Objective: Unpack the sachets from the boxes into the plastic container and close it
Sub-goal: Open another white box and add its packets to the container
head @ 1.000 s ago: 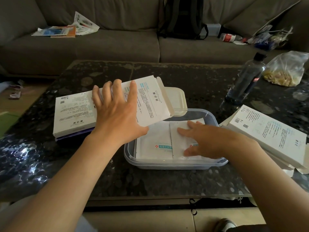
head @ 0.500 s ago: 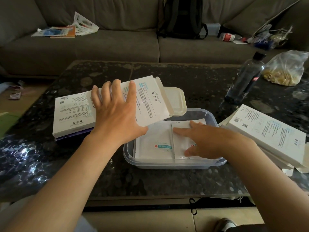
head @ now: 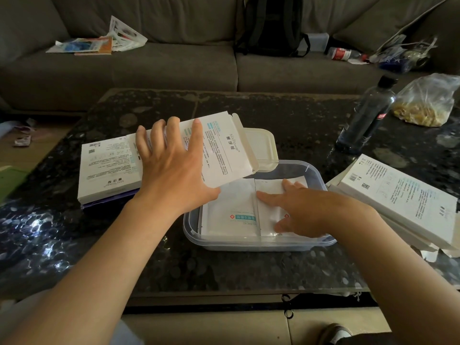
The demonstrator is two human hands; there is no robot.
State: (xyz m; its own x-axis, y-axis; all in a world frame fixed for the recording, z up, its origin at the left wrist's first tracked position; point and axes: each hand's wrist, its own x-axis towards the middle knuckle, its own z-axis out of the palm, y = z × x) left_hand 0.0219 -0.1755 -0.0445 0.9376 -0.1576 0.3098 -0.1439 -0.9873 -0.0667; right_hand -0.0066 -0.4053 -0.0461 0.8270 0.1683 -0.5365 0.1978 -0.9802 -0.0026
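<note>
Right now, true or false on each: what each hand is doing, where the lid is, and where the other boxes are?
1. The left hand holds a white box tilted over the container. True.
2. The right hand grips the bottle. False: its fingers lie flat on the sachets inside the container, and the bottle stands apart at the right.
3. The lid is closed on the container. False: the lid lies on the table behind the open container.
4. A stack of boxes sits to the right of the container. True.
</note>
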